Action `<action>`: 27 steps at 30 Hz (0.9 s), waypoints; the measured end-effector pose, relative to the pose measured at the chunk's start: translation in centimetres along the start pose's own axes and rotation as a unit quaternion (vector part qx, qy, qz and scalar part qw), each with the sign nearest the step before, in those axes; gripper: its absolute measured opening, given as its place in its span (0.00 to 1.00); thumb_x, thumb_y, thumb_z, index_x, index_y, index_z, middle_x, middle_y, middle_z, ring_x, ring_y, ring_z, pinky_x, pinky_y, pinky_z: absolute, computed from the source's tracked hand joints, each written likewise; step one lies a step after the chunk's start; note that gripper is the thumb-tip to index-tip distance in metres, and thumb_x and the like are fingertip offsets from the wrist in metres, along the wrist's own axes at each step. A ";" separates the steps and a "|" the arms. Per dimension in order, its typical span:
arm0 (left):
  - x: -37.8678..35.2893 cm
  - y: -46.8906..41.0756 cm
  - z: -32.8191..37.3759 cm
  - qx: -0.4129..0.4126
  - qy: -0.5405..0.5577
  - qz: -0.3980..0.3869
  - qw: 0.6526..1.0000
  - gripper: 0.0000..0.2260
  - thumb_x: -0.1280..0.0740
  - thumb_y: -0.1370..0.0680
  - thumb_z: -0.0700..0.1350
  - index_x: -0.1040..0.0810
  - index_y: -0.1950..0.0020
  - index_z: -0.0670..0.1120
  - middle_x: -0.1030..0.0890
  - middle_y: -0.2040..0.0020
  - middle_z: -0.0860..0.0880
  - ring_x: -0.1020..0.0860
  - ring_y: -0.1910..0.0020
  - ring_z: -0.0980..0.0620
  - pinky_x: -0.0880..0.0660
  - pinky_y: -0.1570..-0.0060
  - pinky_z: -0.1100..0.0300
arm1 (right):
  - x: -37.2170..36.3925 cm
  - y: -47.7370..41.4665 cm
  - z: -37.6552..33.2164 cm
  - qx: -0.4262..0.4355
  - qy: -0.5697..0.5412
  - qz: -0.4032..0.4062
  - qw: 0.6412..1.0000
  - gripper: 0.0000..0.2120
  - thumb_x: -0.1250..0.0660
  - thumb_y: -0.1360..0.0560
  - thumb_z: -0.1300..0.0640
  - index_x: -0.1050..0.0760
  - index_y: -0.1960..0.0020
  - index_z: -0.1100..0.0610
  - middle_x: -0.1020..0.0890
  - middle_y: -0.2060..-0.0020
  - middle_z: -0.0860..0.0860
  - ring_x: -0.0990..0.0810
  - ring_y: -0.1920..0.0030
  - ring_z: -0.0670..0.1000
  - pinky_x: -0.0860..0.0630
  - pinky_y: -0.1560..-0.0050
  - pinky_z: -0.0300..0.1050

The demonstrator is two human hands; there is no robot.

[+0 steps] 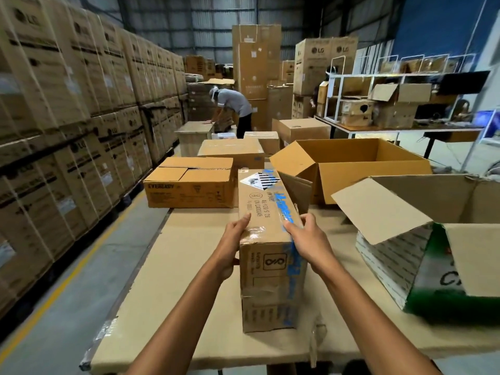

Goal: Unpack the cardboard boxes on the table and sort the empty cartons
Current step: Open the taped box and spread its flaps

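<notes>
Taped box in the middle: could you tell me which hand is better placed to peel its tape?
Right hand: it pinches the blue tape at the taped box's top edge, while the left hand grips the other side.

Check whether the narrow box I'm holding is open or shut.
Narrow box: shut at the near end, clear tape over its edge, blue tape alongside. Far end, cannot tell.
</notes>
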State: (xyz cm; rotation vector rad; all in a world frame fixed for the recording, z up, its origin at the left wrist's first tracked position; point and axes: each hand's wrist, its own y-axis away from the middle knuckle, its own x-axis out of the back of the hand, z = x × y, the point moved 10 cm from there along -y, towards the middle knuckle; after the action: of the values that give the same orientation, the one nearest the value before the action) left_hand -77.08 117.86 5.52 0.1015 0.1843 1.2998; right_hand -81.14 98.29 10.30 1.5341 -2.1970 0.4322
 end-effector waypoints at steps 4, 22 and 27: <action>-0.8 -0.2 0.6 -0.006 0.051 -0.009 0.999 0.20 0.32 0.25 0.61 0.27 0.36 0.56 0.16 0.42 0.50 0.19 0.40 0.43 0.28 0.36 0.34 | 0.4 0.4 -0.2 0.005 -0.012 -0.005 1.000 0.16 0.38 0.20 0.42 0.34 0.36 0.46 0.24 0.51 0.45 0.22 0.57 0.43 0.22 0.58 0.45; 6.8 -0.3 -9.4 0.162 0.188 0.051 0.967 0.17 0.42 0.28 0.44 0.24 0.43 0.39 0.20 0.54 0.39 0.21 0.61 0.40 0.23 0.57 0.52 | -5.7 -2.0 1.0 0.198 0.184 -0.023 0.963 0.31 0.48 0.26 0.29 0.33 0.27 0.40 0.31 0.34 0.49 0.35 0.34 0.52 0.33 0.35 0.56; 11.1 -0.6 -13.1 0.207 -0.010 0.100 0.973 0.15 0.41 0.24 0.57 0.22 0.49 0.48 0.20 0.53 0.40 0.21 0.57 0.41 0.24 0.58 0.54 | -8.9 -4.1 5.2 0.157 0.296 -0.065 0.940 0.33 0.48 0.24 0.28 0.42 0.23 0.40 0.38 0.23 0.48 0.42 0.23 0.54 0.47 0.26 0.65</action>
State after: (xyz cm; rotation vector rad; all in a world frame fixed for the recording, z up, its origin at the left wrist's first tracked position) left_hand -76.23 128.00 -8.31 0.4991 0.4350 1.4455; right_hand -75.50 101.59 1.38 1.4405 -1.6007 1.0851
